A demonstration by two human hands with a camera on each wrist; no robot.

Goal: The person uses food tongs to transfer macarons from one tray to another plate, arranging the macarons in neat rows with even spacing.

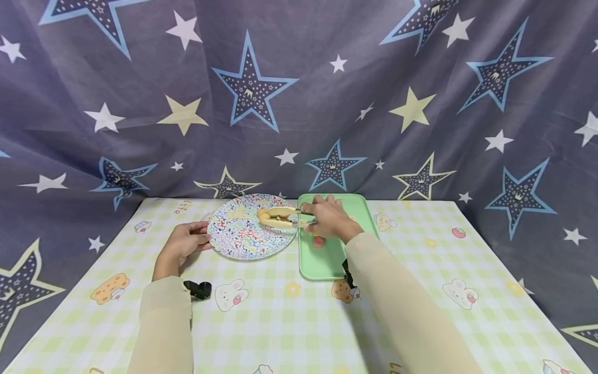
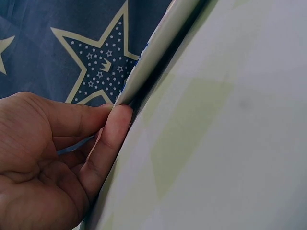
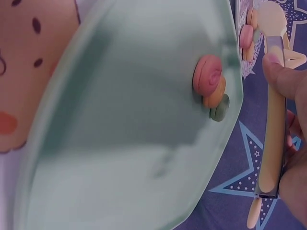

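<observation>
Plate (image 1: 243,243), round and speckled in many colours, lay on the bench (image 1: 261,332) in the head view, just left of a green tray (image 1: 322,265). Left hand (image 1: 181,243) was at the plate's left rim, fingers against it. Right hand (image 1: 329,217) was over the tray, clamped on a pair of tongs (image 1: 280,225); their cream ends reached left over the plate's right half. A pink macaron (image 1: 318,241) showed in the tray, just below the right hand. Beige sleeves (image 1: 165,322) covered both forearms, and a star-printed curtain (image 1: 308,119) hung behind. Left wrist view: thumb and fingers were together, pinching the plate's edge, with a dark gap between rim and checked cloth (image 2: 192,129). Right wrist view: thumb lay along one arm of the tongs, near its metal band, the other fingers curled behind. In the tray, the pink macaron, an orange macaron (image 3: 215,94) and a green macaron (image 3: 220,108) sat in a row near one edge. Beyond the tray, more macarons (image 3: 246,37), pink and orange, were on the plate, close beside the tong ends; could not tell whether these gripped one.
</observation>
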